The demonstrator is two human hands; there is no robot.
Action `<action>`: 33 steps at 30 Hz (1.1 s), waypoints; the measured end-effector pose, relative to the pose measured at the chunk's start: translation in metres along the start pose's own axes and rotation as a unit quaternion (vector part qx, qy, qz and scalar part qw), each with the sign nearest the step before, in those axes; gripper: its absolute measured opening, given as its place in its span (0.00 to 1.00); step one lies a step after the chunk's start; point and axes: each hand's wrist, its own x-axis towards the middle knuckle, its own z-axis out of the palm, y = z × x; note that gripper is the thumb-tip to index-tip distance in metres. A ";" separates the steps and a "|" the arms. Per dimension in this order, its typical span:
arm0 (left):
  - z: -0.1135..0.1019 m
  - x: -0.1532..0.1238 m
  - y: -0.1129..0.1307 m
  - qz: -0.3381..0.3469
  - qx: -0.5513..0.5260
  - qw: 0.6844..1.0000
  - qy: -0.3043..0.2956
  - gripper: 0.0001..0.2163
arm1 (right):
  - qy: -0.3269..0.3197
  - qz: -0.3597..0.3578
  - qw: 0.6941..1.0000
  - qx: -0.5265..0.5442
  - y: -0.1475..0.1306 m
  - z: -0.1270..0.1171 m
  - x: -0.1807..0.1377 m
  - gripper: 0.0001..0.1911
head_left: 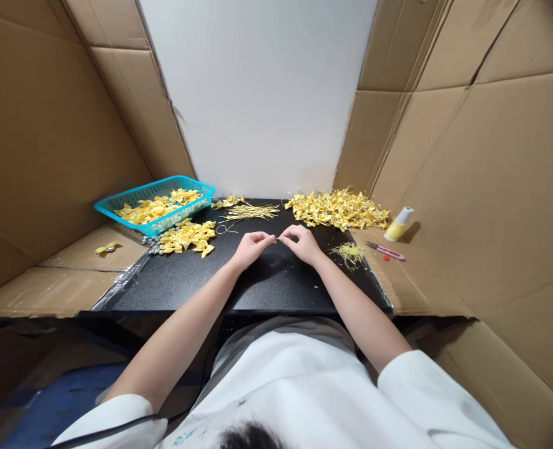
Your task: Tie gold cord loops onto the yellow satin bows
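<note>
Left hand (253, 248): pinching a thin piece (278, 239), mid-frame.
Right hand (303, 245): pinching opposite; it's looking too small to identify.
Knack: keeping both pinches close, steady, probably.

A tiny piece (277, 239) between left hand (252, 247) and right hand (303, 244) is too small to identify.
Beyond the left hand, yellow bows (161, 207) hide most of the turquoise basket's (192, 209) floor; nearer than that hand, a blue object (65, 396) disappears behind the sleeve (112, 421) and the lower edge, which also crops dark hair (251, 438).
</note>
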 end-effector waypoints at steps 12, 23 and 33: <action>0.000 0.007 -0.003 -0.058 -0.132 0.989 -0.017 0.23 | 0.001 -0.027 0.998 -0.062 -0.007 0.004 -0.005 0.07; 0.002 -0.003 -0.005 -0.028 -0.001 0.999 -0.016 0.17 | -0.020 -0.053 0.991 -0.121 -0.013 0.004 -0.010 0.07; 0.003 -0.001 -0.004 0.025 0.011 1.000 -0.013 0.16 | -0.038 -0.002 0.998 -0.053 -0.006 0.008 -0.006 0.03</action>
